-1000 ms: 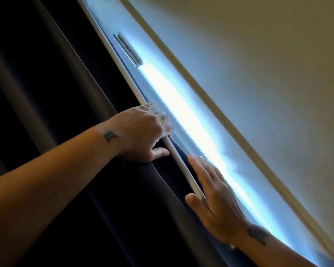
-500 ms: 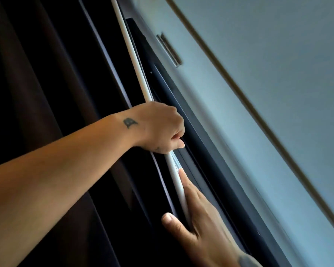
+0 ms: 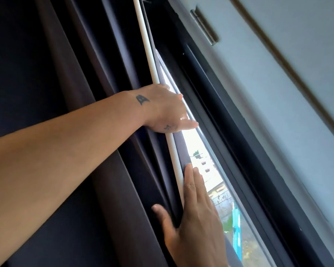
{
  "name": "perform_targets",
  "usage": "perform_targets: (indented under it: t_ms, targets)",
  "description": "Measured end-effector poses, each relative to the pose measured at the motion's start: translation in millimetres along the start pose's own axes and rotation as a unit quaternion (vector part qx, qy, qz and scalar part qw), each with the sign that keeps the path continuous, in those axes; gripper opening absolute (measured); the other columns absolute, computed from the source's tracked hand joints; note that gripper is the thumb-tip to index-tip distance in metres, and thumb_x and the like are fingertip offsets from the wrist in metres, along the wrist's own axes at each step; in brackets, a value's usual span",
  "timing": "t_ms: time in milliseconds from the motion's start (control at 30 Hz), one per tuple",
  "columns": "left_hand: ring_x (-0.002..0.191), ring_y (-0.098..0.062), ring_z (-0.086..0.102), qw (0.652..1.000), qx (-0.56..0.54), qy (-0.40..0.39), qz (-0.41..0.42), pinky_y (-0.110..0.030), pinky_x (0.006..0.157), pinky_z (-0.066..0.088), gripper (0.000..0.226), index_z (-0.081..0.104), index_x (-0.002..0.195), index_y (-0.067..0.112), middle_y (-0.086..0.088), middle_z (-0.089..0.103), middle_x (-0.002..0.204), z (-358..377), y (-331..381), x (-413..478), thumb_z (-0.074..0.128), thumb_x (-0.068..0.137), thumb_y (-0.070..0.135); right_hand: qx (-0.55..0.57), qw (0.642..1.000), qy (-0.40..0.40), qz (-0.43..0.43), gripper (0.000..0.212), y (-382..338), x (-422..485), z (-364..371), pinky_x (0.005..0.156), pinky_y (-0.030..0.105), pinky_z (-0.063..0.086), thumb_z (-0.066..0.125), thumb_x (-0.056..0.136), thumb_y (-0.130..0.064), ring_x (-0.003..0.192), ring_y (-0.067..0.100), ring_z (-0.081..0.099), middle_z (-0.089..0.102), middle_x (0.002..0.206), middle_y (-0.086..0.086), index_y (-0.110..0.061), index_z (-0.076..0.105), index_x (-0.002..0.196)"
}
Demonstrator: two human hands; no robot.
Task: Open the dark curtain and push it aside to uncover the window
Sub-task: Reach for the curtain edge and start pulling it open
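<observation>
The dark curtain [image 3: 75, 74] hangs in deep folds over the left half of the view, and a white strip [image 3: 145, 39] runs down its leading edge. To the right of that edge a narrow wedge of window glass [image 3: 201, 151] shows daylight and buildings outside. My left hand [image 3: 162, 110] reaches in from the left, its fingers curled behind the white edge and its thumb pointing right. Lower down, my right hand [image 3: 195, 218] holds the same edge, thumb on the front fold and straight fingers on the window side.
A dark window frame [image 3: 249, 160] runs diagonally to the right of the glass. Beyond it is a pale wall [image 3: 307, 112] with a brown trim strip [image 3: 278, 60] and a small metal fitting [image 3: 204, 26] near the top.
The curtain edge has moved left with both hands on it, and a strip of glass with the outdoor view now shows. My left hand's fist has loosened, thumb extended.
</observation>
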State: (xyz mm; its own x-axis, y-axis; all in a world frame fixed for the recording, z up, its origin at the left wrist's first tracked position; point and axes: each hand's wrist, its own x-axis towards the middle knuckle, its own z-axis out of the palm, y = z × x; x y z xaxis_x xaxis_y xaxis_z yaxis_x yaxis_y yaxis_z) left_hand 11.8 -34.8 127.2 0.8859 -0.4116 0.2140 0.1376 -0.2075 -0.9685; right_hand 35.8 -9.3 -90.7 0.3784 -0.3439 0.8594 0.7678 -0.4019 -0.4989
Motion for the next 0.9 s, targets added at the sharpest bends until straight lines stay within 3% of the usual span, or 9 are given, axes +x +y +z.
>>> perform_targets:
  t_ms: [67,100,167,200,267,367,533,733,900]
  targets:
    - [0.14,-0.02,0.033,0.997,-0.065,0.0,-0.038,-0.043,0.111,0.032,0.079,0.055,0.084,0.025,-0.004,0.053,0.139,7,-4,-2,-0.011,0.071,0.066,-0.005,1.0,-0.001,-0.01,0.07,-3,-2,9,0.08,0.048,0.053,0.047,0.078,-0.042,0.118,0.03,0.05,0.049,0.135,0.012,-0.012,0.025,0.137]
    - [0.144,-0.016,0.025,0.996,-0.076,0.01,-0.039,-0.043,0.113,0.03,0.083,0.055,0.09,0.022,-0.003,0.049,0.144,10,-8,-2,-0.012,0.072,0.067,-0.002,1.0,-0.002,-0.014,0.067,-4,-4,13,0.08,0.051,0.053,0.051,0.079,-0.032,0.118,0.032,0.05,0.05,0.133,0.014,-0.011,0.025,0.137]
    - [0.148,-0.015,0.009,0.997,-0.051,0.02,-0.045,-0.04,0.118,0.017,0.089,0.054,0.131,0.022,-0.002,0.033,0.155,13,-15,-8,-0.007,0.082,0.065,0.014,1.0,-0.003,-0.022,0.065,-6,-6,23,0.081,0.057,0.05,0.055,0.082,-0.014,0.119,0.036,0.048,0.049,0.133,0.018,-0.009,0.022,0.137]
    - [0.149,-0.015,0.005,0.997,-0.033,0.024,-0.058,-0.039,0.119,0.009,0.08,0.044,0.141,0.022,-0.002,0.026,0.158,16,-17,-11,-0.002,0.089,0.061,0.027,0.999,-0.003,-0.025,0.067,-7,-8,27,0.082,0.059,0.048,0.058,0.082,-0.007,0.12,0.038,0.045,0.048,0.133,0.02,-0.008,0.019,0.137]
    - [0.149,-0.017,0.001,0.998,0.012,0.023,-0.063,-0.04,0.121,0.002,0.073,0.038,0.145,0.019,-0.002,0.021,0.159,23,-23,-15,0.003,0.093,0.056,0.047,0.998,0.001,-0.036,0.075,-10,-9,35,0.083,0.061,0.045,0.062,0.078,-0.001,0.12,0.041,0.043,0.046,0.133,0.022,-0.006,0.015,0.137]
    - [0.149,-0.02,-0.001,0.997,0.059,0.021,-0.05,-0.042,0.121,0.002,0.075,0.04,0.144,0.016,-0.006,0.021,0.159,35,-27,-20,0.002,0.092,0.055,0.078,0.996,0.014,-0.043,0.077,-18,-13,45,0.081,0.061,0.046,0.062,0.079,0.003,0.117,0.042,0.046,0.044,0.134,0.021,-0.007,0.013,0.137]
    - [0.149,-0.016,-0.005,0.997,0.041,0.013,-0.061,-0.037,0.121,-0.002,0.073,0.035,0.145,0.018,-0.002,0.016,0.16,50,-39,-30,0.004,0.092,0.056,0.086,0.994,0.032,-0.062,0.067,-32,-16,65,0.063,0.052,0.054,0.052,0.076,-0.004,0.097,0.043,0.062,0.055,0.124,0.026,-0.004,0.019,0.135]
    - [0.149,-0.016,-0.005,0.996,0.031,0.039,-0.067,-0.036,0.12,-0.002,0.071,0.03,0.147,0.014,-0.003,0.013,0.16,67,-47,-40,0.005,0.093,0.053,0.146,0.987,0.033,-0.062,0.067,-44,-20,88,0.075,0.067,0.045,0.049,0.077,-0.003,0.115,0.045,0.046,0.043,0.134,0.024,-0.008,0.015,0.134]
    - [0.149,-0.017,-0.005,0.996,-0.004,0.052,-0.078,-0.034,0.119,-0.001,0.07,0.026,0.148,0.011,-0.004,0.012,0.16,79,-50,-53,0.006,0.095,0.051,0.194,0.979,0.024,-0.057,0.062,-55,-27,96,0.084,0.065,0.037,0.047,0.08,-0.004,0.123,0.04,0.033,0.041,0.136,0.021,-0.01,0.017,0.134]
